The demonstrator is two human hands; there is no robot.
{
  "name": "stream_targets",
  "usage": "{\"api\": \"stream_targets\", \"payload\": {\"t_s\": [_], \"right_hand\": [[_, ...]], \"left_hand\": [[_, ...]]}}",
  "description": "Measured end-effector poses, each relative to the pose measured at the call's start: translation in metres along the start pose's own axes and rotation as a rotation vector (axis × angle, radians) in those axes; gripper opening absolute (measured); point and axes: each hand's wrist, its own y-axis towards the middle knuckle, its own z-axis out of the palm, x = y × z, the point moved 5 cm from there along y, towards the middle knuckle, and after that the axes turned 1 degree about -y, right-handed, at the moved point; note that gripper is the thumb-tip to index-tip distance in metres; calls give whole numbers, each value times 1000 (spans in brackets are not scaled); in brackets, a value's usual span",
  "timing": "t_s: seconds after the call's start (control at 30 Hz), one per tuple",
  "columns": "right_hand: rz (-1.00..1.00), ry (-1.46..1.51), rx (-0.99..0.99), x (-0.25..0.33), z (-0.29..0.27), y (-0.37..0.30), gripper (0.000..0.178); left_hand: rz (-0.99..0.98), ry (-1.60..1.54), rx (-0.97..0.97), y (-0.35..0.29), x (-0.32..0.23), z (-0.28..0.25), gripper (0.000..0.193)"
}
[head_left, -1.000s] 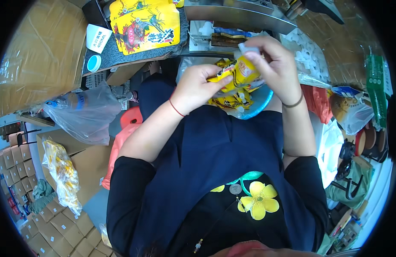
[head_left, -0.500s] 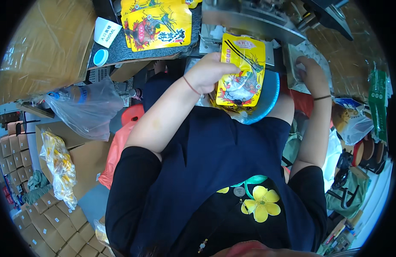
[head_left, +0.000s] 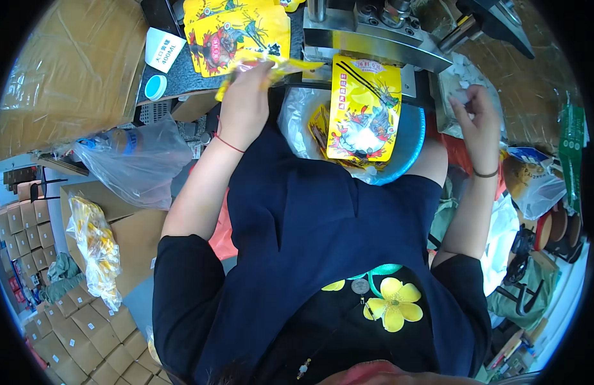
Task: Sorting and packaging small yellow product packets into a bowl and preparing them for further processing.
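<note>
Hands (head_left: 244,108) wider apart, left gripping yellow pouch (head_left: 287,66), right (head_left: 482,120) pinching white piece (head_left: 461,96)

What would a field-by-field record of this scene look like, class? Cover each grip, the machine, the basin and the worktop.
left grip: closed on a yellow pouch
right grip: beside the white pieces; whether it holds one is unclear
metal machine: second pouch below its bar, extending over the basin
blue basin: other pouches inside
dark worktop: pouch stack, white card, round blue-and-white lid
</note>
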Motion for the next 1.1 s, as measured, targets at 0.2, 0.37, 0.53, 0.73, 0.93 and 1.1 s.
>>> {"api": "stream_targets", "payload": {"t_s": [0.2, 0.37, 0.53, 0.73, 0.93, 1.1], "right_hand": [[-282, 357, 172, 74, 38, 4, 16], [-166, 592, 122, 92, 48, 16, 18], [-174, 582, 223, 66, 30, 11, 14], [16, 724, 16, 54, 17, 0, 15], [31, 602, 59, 47, 18, -6, 21], [-23, 533, 420, 54, 18, -5, 22]], "left_hand": [[-204, -581, 245, -8, -43, 25, 19], [-348, -964, 409, -18, -80, 59, 26], [-579, -1408, 651, -37, -119, 79, 33], [-437, -1316, 582, -37, -136, 91, 35], [-549, -1509, 606, -40, -143, 93, 36], [-682, -1598, 770, -46, -149, 99, 33]]}}
